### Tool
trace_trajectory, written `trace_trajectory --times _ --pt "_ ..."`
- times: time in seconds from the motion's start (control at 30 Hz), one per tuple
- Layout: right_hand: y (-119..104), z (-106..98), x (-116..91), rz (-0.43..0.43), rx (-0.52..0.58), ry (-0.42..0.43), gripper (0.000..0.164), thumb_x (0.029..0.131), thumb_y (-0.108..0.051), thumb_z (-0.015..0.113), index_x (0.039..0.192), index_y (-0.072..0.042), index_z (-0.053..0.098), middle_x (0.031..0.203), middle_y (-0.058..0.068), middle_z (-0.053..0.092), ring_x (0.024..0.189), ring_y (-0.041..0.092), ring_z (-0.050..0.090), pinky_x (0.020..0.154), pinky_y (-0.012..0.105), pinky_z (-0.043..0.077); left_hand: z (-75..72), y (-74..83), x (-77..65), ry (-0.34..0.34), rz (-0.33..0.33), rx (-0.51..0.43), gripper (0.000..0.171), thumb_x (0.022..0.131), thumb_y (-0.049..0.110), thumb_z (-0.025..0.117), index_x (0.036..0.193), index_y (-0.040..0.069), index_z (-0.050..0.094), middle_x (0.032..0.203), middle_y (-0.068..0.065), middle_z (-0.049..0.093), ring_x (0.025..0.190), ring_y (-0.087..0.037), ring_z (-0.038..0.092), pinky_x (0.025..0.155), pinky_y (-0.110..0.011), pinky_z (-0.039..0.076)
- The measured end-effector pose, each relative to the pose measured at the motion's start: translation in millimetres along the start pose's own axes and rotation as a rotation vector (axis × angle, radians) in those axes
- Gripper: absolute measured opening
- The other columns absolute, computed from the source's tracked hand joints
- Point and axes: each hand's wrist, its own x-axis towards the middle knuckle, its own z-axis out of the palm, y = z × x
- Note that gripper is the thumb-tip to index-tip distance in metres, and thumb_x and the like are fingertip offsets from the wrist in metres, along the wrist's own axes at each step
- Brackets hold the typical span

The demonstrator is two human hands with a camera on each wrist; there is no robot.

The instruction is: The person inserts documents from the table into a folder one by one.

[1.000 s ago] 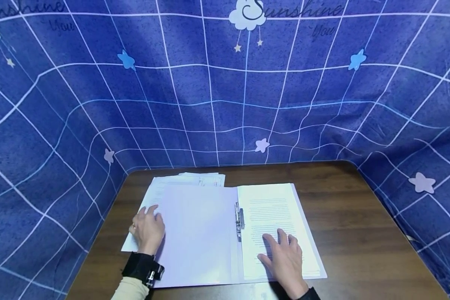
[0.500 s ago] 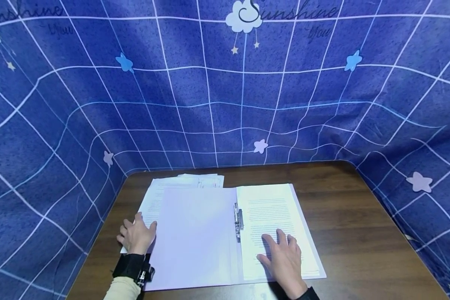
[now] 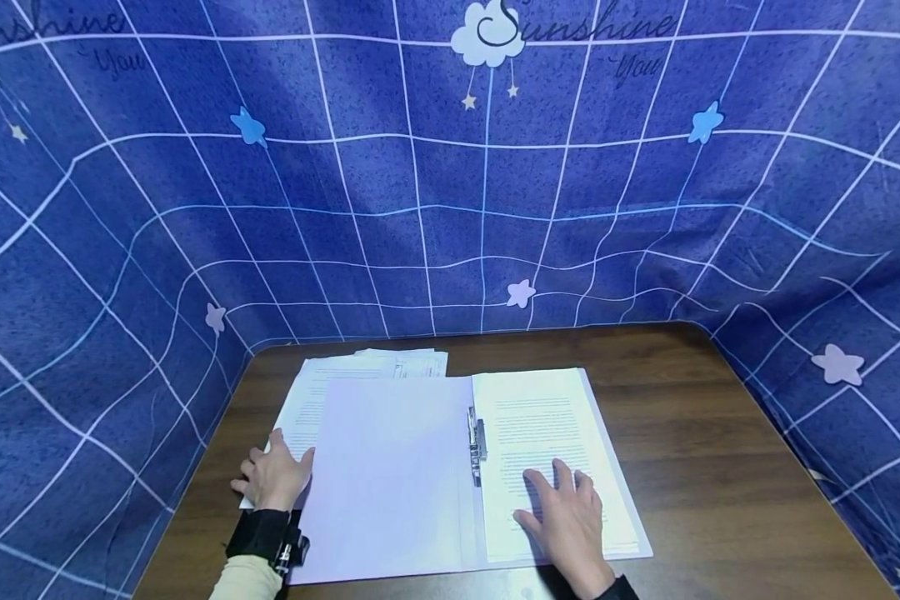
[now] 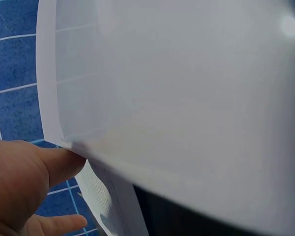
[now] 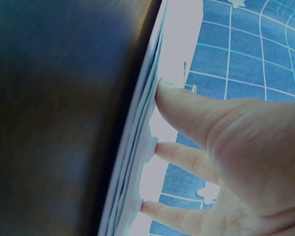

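Note:
A pale lilac folder [image 3: 390, 483] lies spread out on the table, its cover to the left and a stack of printed sheets [image 3: 536, 417] in its right half. A metal lever clip [image 3: 477, 446] sits along the spine. My left hand [image 3: 272, 482] is at the cover's left edge, fingers spread over loose papers [image 3: 303, 408] that lie partly under the cover. In the left wrist view, its thumb [image 4: 66, 164] touches the edge of the cover [image 4: 177, 98]. My right hand [image 3: 568, 521] rests its spread fingertips on the printed sheets.
The brown wooden table [image 3: 720, 467] extends to the right of the folder. A blue curtain [image 3: 450, 183] with white grid lines and stars hangs behind the table and along both sides.
My left hand has moved left and slightly down, off the upper part of the loose papers, and the cover's lower left corner has shifted left with it. My right hand stays in place.

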Motion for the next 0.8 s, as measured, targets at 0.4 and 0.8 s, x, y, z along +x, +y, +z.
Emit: trace_trajectory --times 0.4,0.8 --pt "-0.3 0.2 0.5 0.024 -0.002 -0.023 0.059 0.072 -0.041 0.093 0.123 -0.018 0.075 0.14 0.029 0.054 0.124 0.06 0.046 0.097 0.07 0.039 0.5 0.3 0.9 0.071 0.013 0.001 0.082 0.091 0.026 0.074 0.152 -0.007 0.03 0.125 -0.05 0.038 0.117 -0.066 0.035 0.1 -0.076 0.02" --pt "-2.5 0.7 0.6 0.048 0.004 -0.037 0.059 0.072 -0.041 0.093 0.124 -0.019 0.074 0.142 0.029 0.052 0.126 0.059 0.044 0.099 0.07 0.037 1.2 -3.6 7.6 0.163 0.007 -0.075 0.096 0.081 0.023 0.086 0.152 -0.006 0.028 0.12 -0.049 0.035 0.109 -0.062 0.039 0.093 -0.07 0.032"
